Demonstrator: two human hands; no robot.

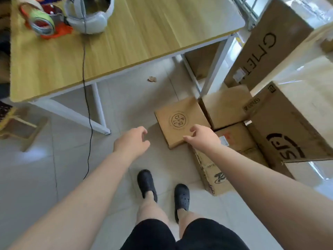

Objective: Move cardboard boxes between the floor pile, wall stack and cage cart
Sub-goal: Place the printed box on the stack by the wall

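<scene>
Item 1, nearest: my black clogs (181, 196) on the pale tiled floor (36, 168), at the edge of the floor pile

Item 2: my left hand (132, 140), over bare tile, fingers loosely curled, nothing in it

Item 3: my right hand (201, 135), over the near right corner of the flat stamped box (178, 121), fingers relaxed and half open, gripping nothing; whether the fingertips touch the cardboard I cannot tell

Item 4: flat stamped box, on the floor by the table leg, at the left edge of the pile. Judged the next piece to lift, not yet off the floor

Item 5: printed box (212, 175), partly under my right forearm, logo only half readable

Item 6: plain box (225, 107) and labelled box (237, 139), close together behind and beside the flat one

Item 7: large open carton (292, 123) at right, cut off by the frame edge, contents not visible

Item 8: tall lettered box (266, 46), leaning or stacked beyond, top out of view

Item 9, farthest: wooden table (144, 33) carrying tape rolls (41, 24) and a white headset (90, 17), with another box in shadow beneath

Progress, as judged: several boxes remain down here, so most of the moving looks undone. Wall stack not identifiable, cage cart perhaps the metal bars at top right, too blurred to confirm
</scene>
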